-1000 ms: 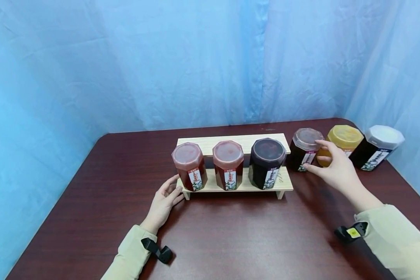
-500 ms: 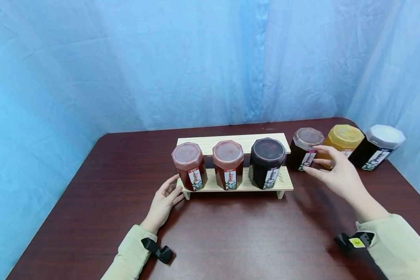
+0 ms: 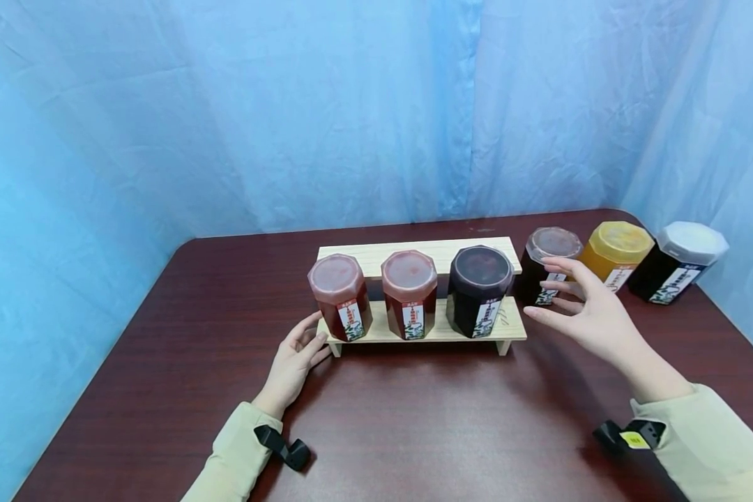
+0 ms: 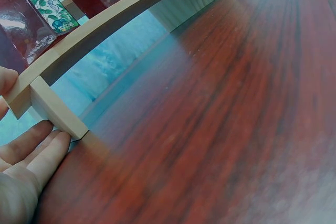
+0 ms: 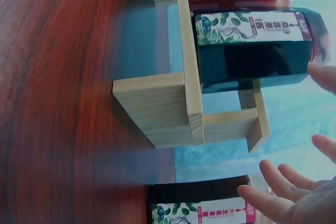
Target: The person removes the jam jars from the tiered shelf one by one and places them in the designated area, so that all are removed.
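Note:
On the left end of the pale two-tier wooden rack (image 3: 351, 337) rests my left hand (image 3: 291, 366). In the left wrist view its thumb and fingers (image 4: 50, 153) are about the lower board's end and leg. Two red-filled jars (image 3: 345, 314) and a dark jar (image 3: 467, 310) stand upright on the lower tier. My right hand (image 3: 599, 317), fingers spread and holding nothing, is in front of a dark jar with a pinkish-grey lid (image 3: 552, 244) standing right of the rack. The right wrist view shows its fingertips overlapping that jar's label (image 5: 220, 211); contact cannot be told.
Right of that jar stand a yellow jar (image 3: 618, 244) and a white-lidded dark jar (image 3: 690, 251), near the right edge of the dark red wooden table (image 3: 414, 418). A blue curtain (image 3: 351, 139) hangs behind. The rack's upper board (image 3: 364, 259) lies behind the jars.
My right hand has moved a little left and its fingers have spread, leaving the yellow jar's label more visible. The left hand and the jars look unchanged.

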`<state>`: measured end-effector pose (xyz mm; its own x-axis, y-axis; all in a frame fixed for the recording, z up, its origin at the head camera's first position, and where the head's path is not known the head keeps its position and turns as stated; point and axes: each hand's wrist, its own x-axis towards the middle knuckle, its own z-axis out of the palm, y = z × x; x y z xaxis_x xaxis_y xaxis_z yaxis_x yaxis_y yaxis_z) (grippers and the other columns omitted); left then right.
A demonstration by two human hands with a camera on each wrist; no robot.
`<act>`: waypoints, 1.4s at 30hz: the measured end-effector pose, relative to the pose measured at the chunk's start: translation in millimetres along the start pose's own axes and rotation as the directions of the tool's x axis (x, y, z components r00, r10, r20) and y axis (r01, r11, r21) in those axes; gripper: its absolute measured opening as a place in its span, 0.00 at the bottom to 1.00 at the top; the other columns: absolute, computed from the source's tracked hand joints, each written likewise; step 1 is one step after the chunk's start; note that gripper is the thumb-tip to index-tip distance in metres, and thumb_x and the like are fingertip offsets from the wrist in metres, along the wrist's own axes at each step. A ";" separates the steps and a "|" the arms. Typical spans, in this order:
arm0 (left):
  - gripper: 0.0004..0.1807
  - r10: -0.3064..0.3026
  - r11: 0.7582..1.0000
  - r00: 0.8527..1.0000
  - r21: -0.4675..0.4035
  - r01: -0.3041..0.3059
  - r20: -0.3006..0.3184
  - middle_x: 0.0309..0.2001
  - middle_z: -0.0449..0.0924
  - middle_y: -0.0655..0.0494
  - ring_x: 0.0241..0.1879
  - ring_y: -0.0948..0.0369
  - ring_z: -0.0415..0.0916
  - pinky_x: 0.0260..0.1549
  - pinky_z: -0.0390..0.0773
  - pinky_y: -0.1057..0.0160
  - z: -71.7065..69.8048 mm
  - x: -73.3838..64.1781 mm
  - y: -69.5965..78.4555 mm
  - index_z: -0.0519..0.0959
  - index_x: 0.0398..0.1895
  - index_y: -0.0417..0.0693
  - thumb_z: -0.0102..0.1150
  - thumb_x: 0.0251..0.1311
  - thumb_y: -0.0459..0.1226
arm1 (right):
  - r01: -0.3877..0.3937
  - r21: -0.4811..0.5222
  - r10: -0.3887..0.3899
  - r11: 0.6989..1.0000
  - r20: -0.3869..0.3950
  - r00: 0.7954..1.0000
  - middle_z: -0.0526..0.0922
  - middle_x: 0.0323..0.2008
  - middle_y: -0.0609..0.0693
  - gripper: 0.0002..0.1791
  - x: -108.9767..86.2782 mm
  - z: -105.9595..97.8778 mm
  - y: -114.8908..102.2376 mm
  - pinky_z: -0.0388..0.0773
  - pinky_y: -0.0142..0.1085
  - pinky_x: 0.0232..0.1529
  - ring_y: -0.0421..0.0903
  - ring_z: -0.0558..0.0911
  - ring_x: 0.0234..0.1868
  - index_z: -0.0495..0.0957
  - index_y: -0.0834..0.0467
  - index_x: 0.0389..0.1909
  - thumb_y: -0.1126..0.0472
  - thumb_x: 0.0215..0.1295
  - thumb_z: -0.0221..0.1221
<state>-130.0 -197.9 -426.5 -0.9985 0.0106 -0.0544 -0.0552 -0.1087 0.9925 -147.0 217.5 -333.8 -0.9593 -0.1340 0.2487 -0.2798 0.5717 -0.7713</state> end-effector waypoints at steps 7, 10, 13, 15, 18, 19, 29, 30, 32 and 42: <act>0.27 0.000 1.000 1.000 -0.002 0.000 -0.002 0.45 0.73 0.52 0.45 0.66 0.77 0.47 0.78 0.62 -0.1 0.6 0.1 0.61 0.68 0.43 0.51 0.66 0.31 | 0.075 0.027 -0.076 0.997 0.005 0.997 0.69 0.56 0.45 0.42 4.9 5.7 -10.3 0.67 0.12 0.46 0.24 0.71 0.48 0.61 0.54 0.67 0.64 0.51 0.70; 0.27 -0.007 1.000 1.000 -0.008 0.007 -0.002 0.46 0.73 0.51 0.45 0.65 0.77 0.47 0.77 0.62 -0.2 0.8 0.3 0.61 0.68 0.43 0.50 0.66 0.30 | 0.095 0.034 -0.095 0.995 0.010 0.995 0.69 0.57 0.50 0.43 7.4 8.0 -14.6 0.67 0.13 0.47 0.26 0.70 0.50 0.61 0.53 0.67 0.64 0.50 0.71; 0.26 -0.013 1.000 1.000 -0.013 0.013 -0.004 0.48 0.72 0.49 0.45 0.66 0.77 0.47 0.77 0.62 -0.2 1.4 0.3 0.61 0.68 0.43 0.49 0.67 0.29 | 0.120 0.048 -0.120 0.992 0.010 0.993 0.69 0.58 0.47 0.44 9.2 10.5 -19.2 0.67 0.13 0.48 0.27 0.69 0.53 0.61 0.53 0.67 0.65 0.49 0.71; 0.26 -0.011 1.000 1.000 -0.012 0.011 -0.002 0.48 0.72 0.49 0.45 0.66 0.77 0.47 0.77 0.63 0.0 1.7 0.8 0.61 0.68 0.43 0.48 0.67 0.29 | 0.139 0.054 -0.140 0.989 0.010 0.990 0.69 0.58 0.47 0.44 9.9 12.0 -22.3 0.67 0.13 0.49 0.27 0.69 0.54 0.61 0.53 0.67 0.66 0.49 0.71; 0.26 -0.009 1.000 1.000 -0.009 0.009 -0.001 0.47 0.72 0.50 0.45 0.66 0.77 0.47 0.77 0.62 0.0 2.0 1.2 0.61 0.68 0.43 0.49 0.67 0.30 | 0.151 0.053 -0.153 0.987 0.024 0.988 0.69 0.59 0.51 0.45 10.3 14.1 -27.6 0.66 0.13 0.49 0.26 0.69 0.53 0.61 0.53 0.67 0.66 0.48 0.71; 0.26 -0.007 1.000 1.000 -0.008 0.007 -0.002 0.47 0.72 0.51 0.45 0.66 0.77 0.47 0.77 0.62 0.0 1.8 1.3 0.61 0.68 0.43 0.49 0.67 0.30 | 0.153 0.050 -0.155 0.987 0.031 0.988 0.69 0.59 0.53 0.45 10.6 14.9 -29.0 0.66 0.14 0.49 0.25 0.69 0.53 0.61 0.53 0.67 0.65 0.48 0.72; 0.27 0.014 1.000 1.000 0.008 -0.014 0.001 0.47 0.73 0.51 0.46 0.66 0.77 0.46 0.78 0.64 -0.6 -0.2 -0.1 0.62 0.68 0.42 0.52 0.66 0.33 | 0.173 0.050 -0.177 0.984 0.087 0.980 0.69 0.58 0.51 0.46 13.7 24.7 -40.1 0.69 0.53 0.57 0.50 0.71 0.57 0.61 0.53 0.67 0.64 0.46 0.73; 0.27 0.012 1.000 1.000 0.005 -0.012 0.000 0.47 0.73 0.51 0.46 0.66 0.77 0.46 0.78 0.64 -0.5 -0.3 0.0 0.62 0.68 0.43 0.51 0.66 0.33 | 0.179 0.056 -0.183 0.982 0.089 0.979 0.70 0.57 0.51 0.46 14.2 25.9 -40.4 0.68 0.54 0.57 0.51 0.71 0.57 0.61 0.53 0.67 0.64 0.46 0.73; 0.27 0.010 1.000 1.000 0.003 -0.010 0.001 0.47 0.73 0.51 0.46 0.66 0.77 0.46 0.78 0.64 -0.5 -0.4 0.1 0.62 0.68 0.43 0.51 0.66 0.32 | 0.184 0.058 -0.189 0.981 0.095 0.977 0.70 0.57 0.52 0.46 14.6 28.1 -40.4 0.69 0.54 0.57 0.49 0.71 0.57 0.61 0.53 0.67 0.64 0.45 0.73; 0.27 0.010 1.000 1.000 0.006 -0.010 0.005 0.46 0.73 0.51 0.46 0.66 0.77 0.46 0.78 0.63 -0.5 -0.5 0.5 0.61 0.68 0.42 0.51 0.66 0.32 | 0.173 0.060 -0.179 0.983 0.105 0.978 0.71 0.56 0.54 0.46 17.1 35.6 -35.1 0.69 0.53 0.57 0.39 0.71 0.55 0.61 0.53 0.65 0.63 0.45 0.74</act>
<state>-129.5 -198.5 -426.0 -0.9989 0.0149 -0.0438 -0.0451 -0.1028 0.9937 -154.9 166.3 -323.4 -0.8926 -0.3179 0.3196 -0.4433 0.4906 -0.7502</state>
